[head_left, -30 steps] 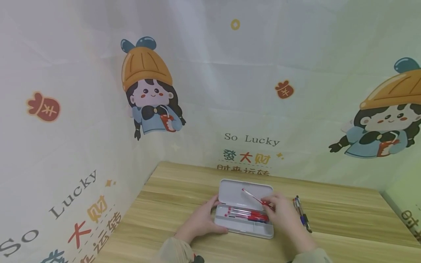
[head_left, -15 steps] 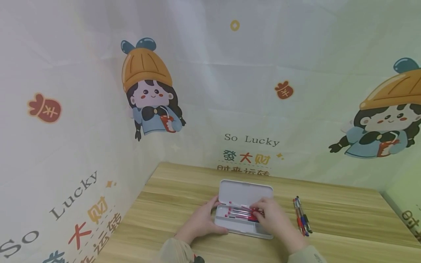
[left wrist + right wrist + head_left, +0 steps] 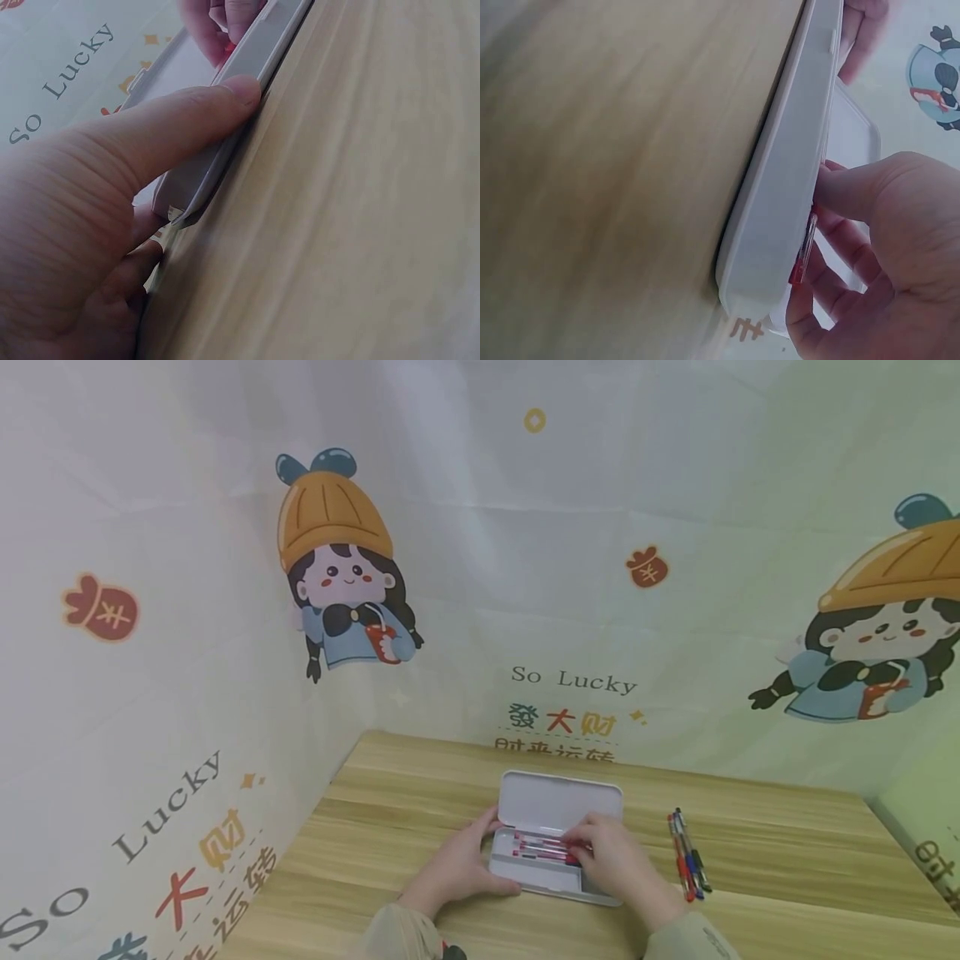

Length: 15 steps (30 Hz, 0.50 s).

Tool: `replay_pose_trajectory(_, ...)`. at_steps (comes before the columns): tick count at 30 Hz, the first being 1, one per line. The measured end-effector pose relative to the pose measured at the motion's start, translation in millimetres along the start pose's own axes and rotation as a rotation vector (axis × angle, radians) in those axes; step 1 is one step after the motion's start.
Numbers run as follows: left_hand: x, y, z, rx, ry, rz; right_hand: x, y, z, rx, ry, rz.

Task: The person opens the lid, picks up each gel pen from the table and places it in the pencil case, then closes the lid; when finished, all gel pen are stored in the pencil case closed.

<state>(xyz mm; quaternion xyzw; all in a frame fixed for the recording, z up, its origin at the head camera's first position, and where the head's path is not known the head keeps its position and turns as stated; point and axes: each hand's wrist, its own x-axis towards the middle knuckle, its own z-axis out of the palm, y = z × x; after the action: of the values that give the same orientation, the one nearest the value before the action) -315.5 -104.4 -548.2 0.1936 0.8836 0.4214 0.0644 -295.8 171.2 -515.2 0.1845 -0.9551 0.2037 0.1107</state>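
Note:
A white pencil case [image 3: 542, 875] lies with its lid raised on the wooden table. Several red pens [image 3: 536, 852] lie side by side in its long compartment. My left hand [image 3: 463, 866] holds the case's left end; in the left wrist view the thumb lies along the front wall [image 3: 206, 161] and the other fingers are behind the end. My right hand [image 3: 613, 858] is over the right half of the case. Its thumb and fingers pinch a red pen [image 3: 805, 251] at the case's rim, as the right wrist view shows. The hand hides the pens' right ends in the head view.
To the right of the case, several pens [image 3: 688, 856] with red, blue and black grips lie together on the table [image 3: 787, 860]. A printed cloth backdrop [image 3: 465, 610] rises behind and to the left of the table.
My right hand has lowered the red pen from above the lid into the case and shifted slightly left. The left hand stays at the case's left end.

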Motion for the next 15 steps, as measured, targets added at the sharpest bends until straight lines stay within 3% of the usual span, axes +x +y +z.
replay_pose_trajectory(8, 0.0, -1.3, 0.9, 0.002, 0.002, 0.008, 4.0, -2.9, 5.9, -0.035, -0.009, 0.010)
replay_pose_trajectory(15, -0.6, -0.9, -0.1, 0.001, -0.003, 0.000, 5.5, -8.4, 2.2, 0.014, -0.032, 0.037)
